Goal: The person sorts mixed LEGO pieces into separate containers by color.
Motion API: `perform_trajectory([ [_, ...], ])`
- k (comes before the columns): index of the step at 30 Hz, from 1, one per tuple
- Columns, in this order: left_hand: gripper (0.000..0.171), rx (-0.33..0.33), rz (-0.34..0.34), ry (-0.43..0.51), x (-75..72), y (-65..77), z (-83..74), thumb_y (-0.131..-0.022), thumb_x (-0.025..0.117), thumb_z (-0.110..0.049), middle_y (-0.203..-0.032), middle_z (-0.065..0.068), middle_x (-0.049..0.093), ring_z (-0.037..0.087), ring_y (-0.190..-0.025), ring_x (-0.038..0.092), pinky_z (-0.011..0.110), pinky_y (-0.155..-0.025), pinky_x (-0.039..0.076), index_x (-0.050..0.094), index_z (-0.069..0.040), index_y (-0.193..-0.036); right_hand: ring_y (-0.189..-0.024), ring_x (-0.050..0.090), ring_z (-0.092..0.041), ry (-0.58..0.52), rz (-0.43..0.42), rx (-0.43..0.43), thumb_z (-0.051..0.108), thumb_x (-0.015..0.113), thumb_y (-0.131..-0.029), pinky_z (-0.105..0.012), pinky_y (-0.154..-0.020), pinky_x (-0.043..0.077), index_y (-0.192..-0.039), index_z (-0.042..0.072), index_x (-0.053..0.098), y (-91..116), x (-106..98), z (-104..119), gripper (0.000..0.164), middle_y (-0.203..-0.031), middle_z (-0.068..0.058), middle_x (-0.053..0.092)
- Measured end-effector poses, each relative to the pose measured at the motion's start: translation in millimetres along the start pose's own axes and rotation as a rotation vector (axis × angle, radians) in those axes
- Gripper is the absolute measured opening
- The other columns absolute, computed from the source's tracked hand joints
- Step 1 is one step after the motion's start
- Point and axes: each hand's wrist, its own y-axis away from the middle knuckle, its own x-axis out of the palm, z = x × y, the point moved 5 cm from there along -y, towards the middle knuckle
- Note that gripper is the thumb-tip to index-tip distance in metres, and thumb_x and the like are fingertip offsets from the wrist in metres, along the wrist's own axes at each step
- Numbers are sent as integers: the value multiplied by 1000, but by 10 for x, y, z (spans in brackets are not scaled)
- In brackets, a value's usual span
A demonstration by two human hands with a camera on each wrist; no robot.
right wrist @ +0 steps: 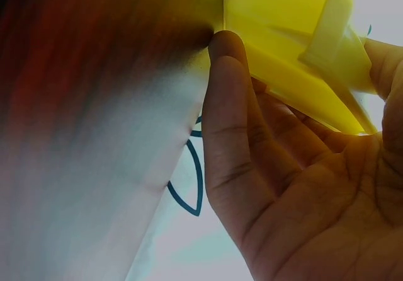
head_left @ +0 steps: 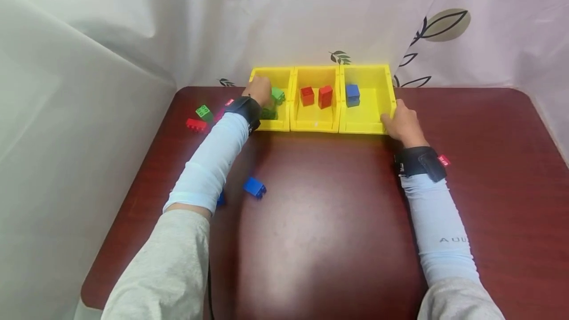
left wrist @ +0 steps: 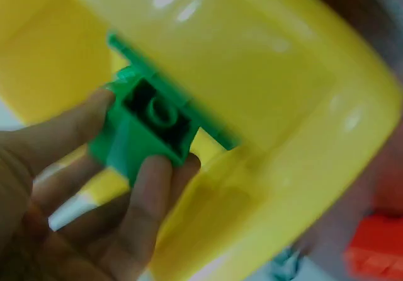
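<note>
My left hand point(head_left: 260, 90) reaches into the left yellow bin point(head_left: 284, 121). In the left wrist view its thumb and fingers pinch a green toy brick point(left wrist: 129, 145), the hollow underside showing. Another green piece point(left wrist: 211, 133) lies right behind that brick, along the bin wall. More green bricks point(head_left: 277, 95) show beside the hand in the head view. My right hand point(head_left: 404, 125) grips the outer side wall of the right yellow bin point(head_left: 373, 112), thumb over the rim and fingers along the outside, as the right wrist view shows.
The middle bin point(head_left: 315, 118) holds two red bricks point(head_left: 325, 97); blue bricks point(head_left: 352, 95) stand in the right one. On the table at left lie a green brick point(head_left: 204, 112) and a red brick point(head_left: 196, 125). A blue brick point(head_left: 255, 187) lies nearer, another partly under the left forearm.
</note>
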Motion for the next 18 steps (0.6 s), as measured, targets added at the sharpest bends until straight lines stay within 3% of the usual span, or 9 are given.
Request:
perform_trajectory([
  [6,23,68,25,-58,139,-50,20,-87,70,-14,-99,17,74,27,-92,64,37,-85,54,74,4,-100,-99,48,-43,-17,1,3,22,40,-99,-54,-88,46,-141,-9,27,-12,-2,31,54,-115,-31,47],
  [12,21,28,53,-64,134,-51,-2,-90,63,-10,-103,16,71,26,-89,59,36,-83,51,71,3,-103,-99,49,-43,-17,-17,-7,22,40,-99,-54,-89,46,-141,-9,27,-19,-5,38,54,-116,-31,48],
  [18,18,24,33,-43,170,-82,-6,-88,64,-9,-101,17,72,26,-87,59,37,-82,51,72,3,-99,-100,47,-44,-8,-12,0,23,39,-100,-55,-88,45,-142,-10,27,-28,-6,10,55,-116,-32,47],
])
